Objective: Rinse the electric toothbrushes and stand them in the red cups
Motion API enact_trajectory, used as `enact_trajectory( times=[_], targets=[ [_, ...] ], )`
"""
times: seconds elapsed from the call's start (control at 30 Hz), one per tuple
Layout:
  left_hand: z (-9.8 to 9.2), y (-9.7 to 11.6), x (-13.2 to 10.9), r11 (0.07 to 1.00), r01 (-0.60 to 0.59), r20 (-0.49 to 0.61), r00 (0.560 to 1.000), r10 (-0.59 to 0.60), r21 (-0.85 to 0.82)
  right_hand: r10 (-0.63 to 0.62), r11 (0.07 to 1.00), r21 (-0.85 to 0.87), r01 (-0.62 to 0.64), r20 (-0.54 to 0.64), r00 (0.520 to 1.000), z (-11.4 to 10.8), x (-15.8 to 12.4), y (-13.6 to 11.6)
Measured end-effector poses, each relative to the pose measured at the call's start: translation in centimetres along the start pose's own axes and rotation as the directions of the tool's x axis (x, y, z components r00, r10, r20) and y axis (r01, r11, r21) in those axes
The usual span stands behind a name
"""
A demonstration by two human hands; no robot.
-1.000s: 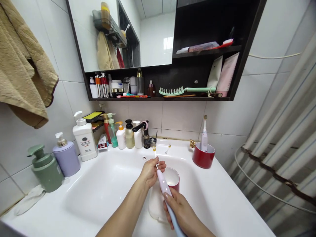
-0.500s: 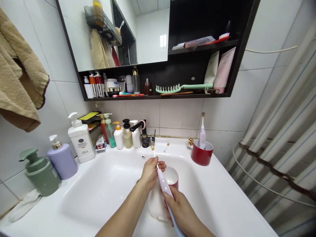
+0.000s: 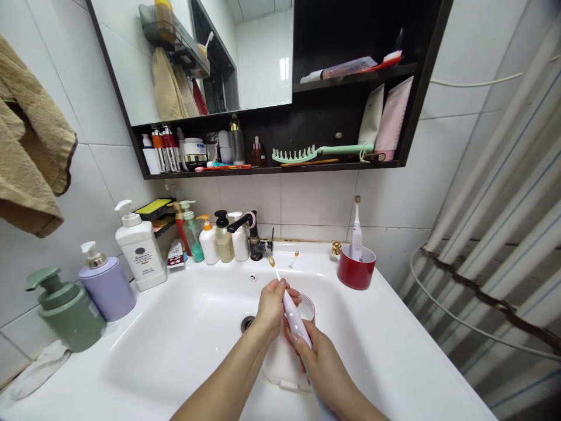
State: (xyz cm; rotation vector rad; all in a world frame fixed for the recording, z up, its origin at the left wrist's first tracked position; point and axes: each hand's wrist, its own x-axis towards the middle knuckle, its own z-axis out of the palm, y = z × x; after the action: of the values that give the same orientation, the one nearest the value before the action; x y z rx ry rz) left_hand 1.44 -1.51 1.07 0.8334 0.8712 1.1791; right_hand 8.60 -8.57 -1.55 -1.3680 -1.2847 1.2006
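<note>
- toothbrush [image 3: 294, 316] over the sink [image 3: 184, 316], right of the drain [image 3: 246, 323]
- left hand [image 3: 272, 307] probably pinching its neck, right hand [image 3: 324, 356] gripping the handle
- step's at the neck; next move wants a steady handle

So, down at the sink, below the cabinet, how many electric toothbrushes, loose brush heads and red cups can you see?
Electric toothbrushes: 2
Loose brush heads: 1
Red cups: 2
Total: 5
</note>
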Motion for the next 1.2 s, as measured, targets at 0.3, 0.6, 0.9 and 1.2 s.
enact_trajectory(
  times=[0.3,0.6,0.9,1.2],
  targets=[
    [-0.1,-0.2,0.3,0.995,0.038,0.036,0.999,-0.034,-0.089,0.14,0.96,0.226,-0.163,0.115,0.983,0.6,-0.3,-0.8],
    [0.1,0.1,0.0,0.971,0.12,0.047,0.992,-0.113,-0.205,0.145,0.878,0.407,-0.252,0.276,0.95,0.1,-0.9,-1.6],
    [-1.0,0.2,0.3,0.94,-0.215,0.044,0.976,0.211,0.265,-0.28,0.956,0.039,0.292,-0.189,0.941,-2.3,4.4,-4.1],
    [-2.7,-2.3,-1.3,0.253,-0.578,0.524,0.813,0.253,0.776,-0.287,0.922,-0.325,0.21,-0.21,0.935,-2.9,8.2,0.2]
  ],
)
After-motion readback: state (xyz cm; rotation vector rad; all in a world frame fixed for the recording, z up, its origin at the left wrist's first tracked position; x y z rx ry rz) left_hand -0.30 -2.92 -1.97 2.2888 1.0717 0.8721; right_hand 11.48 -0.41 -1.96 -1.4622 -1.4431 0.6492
